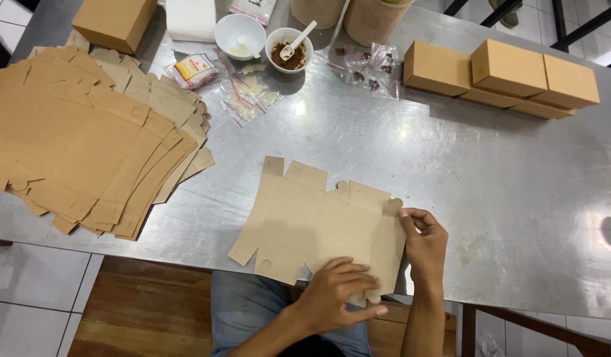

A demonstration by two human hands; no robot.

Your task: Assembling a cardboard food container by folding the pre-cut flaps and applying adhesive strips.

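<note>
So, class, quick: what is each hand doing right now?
Left hand: open, pressing flat on the cardboard box blank.
Right hand: closed, pinching the blank's right edge.

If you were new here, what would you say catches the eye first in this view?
Probably the flat brown cardboard box blank at the near edge of the steel table, pressed down by the left hand while the right hand pinches its right flap. Next, the big fanned stack of brown cardboard blanks on the left, and the folded brown boxes far right.
</note>
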